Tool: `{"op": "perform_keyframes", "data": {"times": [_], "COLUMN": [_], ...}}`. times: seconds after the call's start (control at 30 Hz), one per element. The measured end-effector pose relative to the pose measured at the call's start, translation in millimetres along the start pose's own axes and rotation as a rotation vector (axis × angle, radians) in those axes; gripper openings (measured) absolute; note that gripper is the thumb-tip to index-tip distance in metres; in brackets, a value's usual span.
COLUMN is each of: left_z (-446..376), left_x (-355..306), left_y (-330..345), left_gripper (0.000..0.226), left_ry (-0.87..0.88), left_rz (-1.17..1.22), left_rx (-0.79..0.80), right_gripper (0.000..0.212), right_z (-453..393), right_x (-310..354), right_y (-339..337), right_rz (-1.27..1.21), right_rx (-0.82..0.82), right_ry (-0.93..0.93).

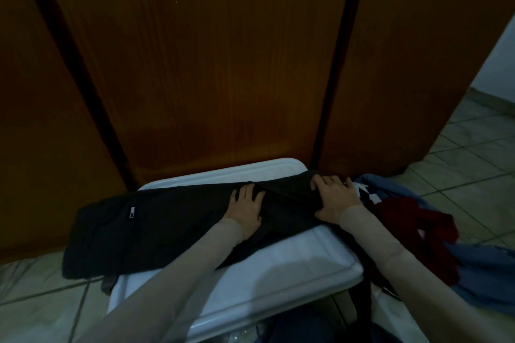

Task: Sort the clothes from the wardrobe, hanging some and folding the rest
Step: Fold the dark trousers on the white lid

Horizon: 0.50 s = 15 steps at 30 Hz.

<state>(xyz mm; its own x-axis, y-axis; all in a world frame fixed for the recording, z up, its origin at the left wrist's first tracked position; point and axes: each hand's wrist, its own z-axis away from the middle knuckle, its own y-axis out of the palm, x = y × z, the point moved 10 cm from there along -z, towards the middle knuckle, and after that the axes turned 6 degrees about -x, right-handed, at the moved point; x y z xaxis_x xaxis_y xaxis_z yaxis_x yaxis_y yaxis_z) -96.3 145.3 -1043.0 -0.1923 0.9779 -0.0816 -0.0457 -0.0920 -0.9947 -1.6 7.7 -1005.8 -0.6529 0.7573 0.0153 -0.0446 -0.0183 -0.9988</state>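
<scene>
Both sleeves (195,273) are reaching as I'm pressing left hand (245,211) and right hand (335,199), grips flat and apart, smoothing trousers (156,228) across the surface (278,273) for folding.

Both arms reach forward, both palms down.

The left hand (245,210), at the end of a beige, close-fitting sleeve (178,273), lies flat with its fingers straight and slightly spread, pointing away from the body. The right hand (335,198), in a matching beige sleeve (390,253), sits a little further forward and well apart from the left, fingers extended and fanned, thumb stretched out toward the body.
</scene>
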Motion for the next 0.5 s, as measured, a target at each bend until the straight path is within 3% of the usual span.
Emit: {"op": "perform_keyframes", "data": {"times": [0.23, 0.37, 0.5], "left_z": [-12.9, -12.2, -12.8], "left_x": [-26.8, -27.7, -26.5], "left_y": [-16.4, 1.0, 8.5], "left_gripper": [0.061, 0.063, 0.066], "left_ry": [0.027, -0.003, -0.015], "left_rz": [0.027, 0.034, 0.097], "left_rx": [-0.161, -0.059, 0.039], "right_gripper": [0.048, 0.025, 0.021], "right_z": [29.9, 39.5, 35.4], "right_x": [-18.8, -39.2, -80.5], "right_y": [-21.7, -28.4, -42.2], "right_rz": [-0.095, 0.034, 0.005], "right_rx": [-0.139, -0.131, -0.170], "right_ry": [-0.052, -0.038, 0.140]}}
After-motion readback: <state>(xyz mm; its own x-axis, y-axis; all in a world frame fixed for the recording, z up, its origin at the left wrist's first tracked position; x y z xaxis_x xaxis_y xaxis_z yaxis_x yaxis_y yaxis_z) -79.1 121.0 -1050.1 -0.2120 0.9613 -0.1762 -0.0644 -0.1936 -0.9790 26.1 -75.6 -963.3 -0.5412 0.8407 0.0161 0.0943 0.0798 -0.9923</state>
